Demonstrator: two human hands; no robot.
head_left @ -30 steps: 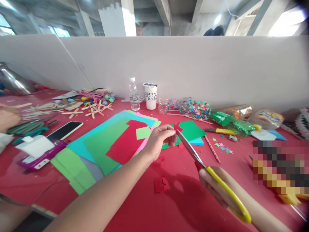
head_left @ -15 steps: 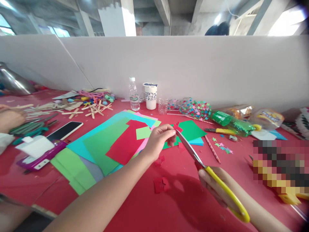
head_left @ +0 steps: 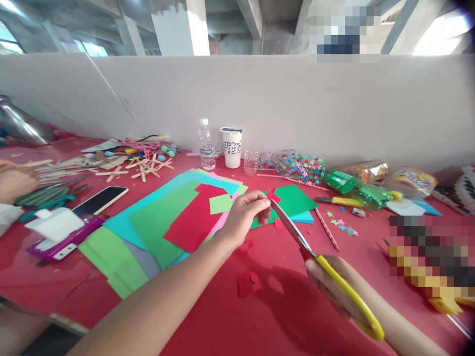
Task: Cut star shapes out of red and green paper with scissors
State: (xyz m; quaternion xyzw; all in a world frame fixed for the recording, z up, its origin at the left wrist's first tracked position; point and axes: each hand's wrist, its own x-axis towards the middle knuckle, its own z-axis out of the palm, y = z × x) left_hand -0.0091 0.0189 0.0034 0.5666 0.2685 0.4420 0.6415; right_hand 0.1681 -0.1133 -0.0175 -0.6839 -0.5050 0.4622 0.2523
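Note:
My left hand (head_left: pixel 247 215) pinches a small red paper piece (head_left: pixel 273 195), which looks like a star, between thumb and fingers. The yellow-handled scissors (head_left: pixel 343 291) are in my right hand (head_left: pixel 330 284), their blades nearly closed and their tips at the red piece. Red paper scraps (head_left: pixel 247 284) lie on the table below, one with a star-shaped cut in it. Behind my hands is a green paper sheet (head_left: pixel 297 199). To the left, a red sheet (head_left: pixel 196 217) rests on a stack of coloured papers (head_left: pixel 159 222).
A water bottle (head_left: pixel 207 146) and white cup (head_left: pixel 232 148) stand by the grey partition (head_left: pixel 278 99). Star-covered plastic (head_left: pixel 302 167), a green bottle (head_left: pixel 356 188) and a yellow utility knife (head_left: pixel 345 201) lie right. Left are craft sticks (head_left: pixel 148 168), a phone (head_left: pixel 100 200) and another person's hand (head_left: pixel 17 183).
Both hands, the scissors and the red piece look almost unmoved. The view has shifted very slightly.

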